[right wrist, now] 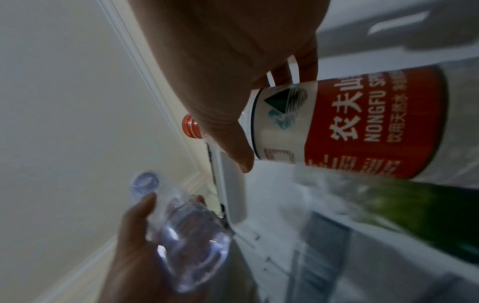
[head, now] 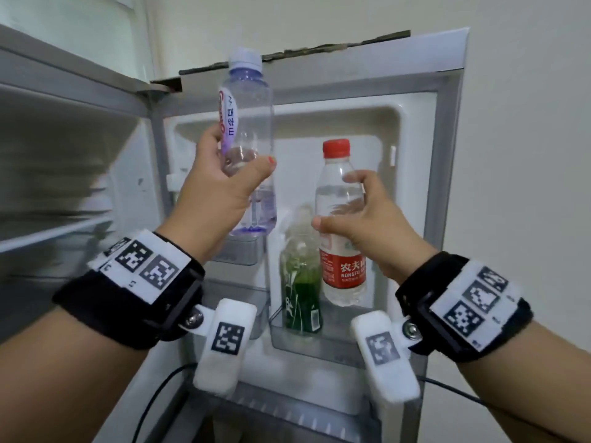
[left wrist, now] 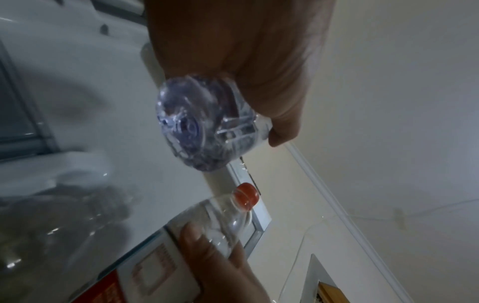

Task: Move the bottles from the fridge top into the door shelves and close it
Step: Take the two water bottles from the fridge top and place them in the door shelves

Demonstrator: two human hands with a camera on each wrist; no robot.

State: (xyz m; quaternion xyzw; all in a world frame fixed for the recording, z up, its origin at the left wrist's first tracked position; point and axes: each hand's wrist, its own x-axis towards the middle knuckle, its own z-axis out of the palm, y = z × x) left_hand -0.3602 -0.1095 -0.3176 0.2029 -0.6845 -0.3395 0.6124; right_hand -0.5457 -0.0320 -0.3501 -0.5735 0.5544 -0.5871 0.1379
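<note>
Nearest the camera, two forearms enter at 7 and 5 o'clock, each wearing a black wrist band (head: 128,292) with printed square markers and a white padded block hanging below it. The left hand (head: 220,187) is clamped round the middle of a clear bottle with a pale purple cap (head: 248,145), thumb across the front and fingers behind; the bottle is upright and held in the air in front of the upper part of the open fridge door (head: 447,123), at about 11 o'clock of the view. In the left wrist view its ribbed base (left wrist: 197,125) faces the camera. The right hand (head: 367,225) is clamped on a clear water bottle with a red cap and red label (head: 342,219), thumb at the label's top edge and fingers round the far side; this bottle is upright at about 2 o'clock of the view, its base low over the door shelf (head: 323,343); whether it touches the shelf cannot be told. A green bottle (head: 300,289) stands in that shelf at about 9 o'clock of the red-label bottle, just beside it. A smaller clear shelf (head: 236,251) sits on the door below the purple-cap bottle. At 9 o'clock of the view lies the fridge interior (head: 64,187), blurred. A dark ragged strip (head: 319,49) runs along the door's top edge. A pale wall (head: 527,155) fills 3 o'clock, and a black cable (head: 153,394) trails at 6 o'clock.
</note>
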